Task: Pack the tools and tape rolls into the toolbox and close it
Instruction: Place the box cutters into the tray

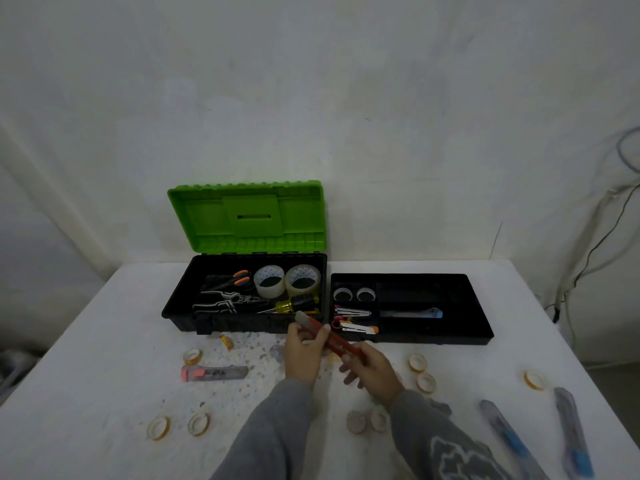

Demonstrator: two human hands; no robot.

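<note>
Two blue utility knives (505,433) and small tape rolls (356,423) lie loose on the near table (86,358). Farther in, the left hand (303,355) and right hand (372,370) both grip a red utility knife (334,339), just short of the open toolbox (242,325). Should its blade be out, a slip could nick fingers. Overfilling the lifted-out tray (433,337), far right, could stop the green lid (207,220) from shutting.

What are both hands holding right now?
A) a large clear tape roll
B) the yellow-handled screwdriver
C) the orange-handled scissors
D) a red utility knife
D: the left hand and the right hand both grip the red utility knife in front of the toolbox, while the scissors, the screwdriver and the two large tape rolls lie inside it.
</note>
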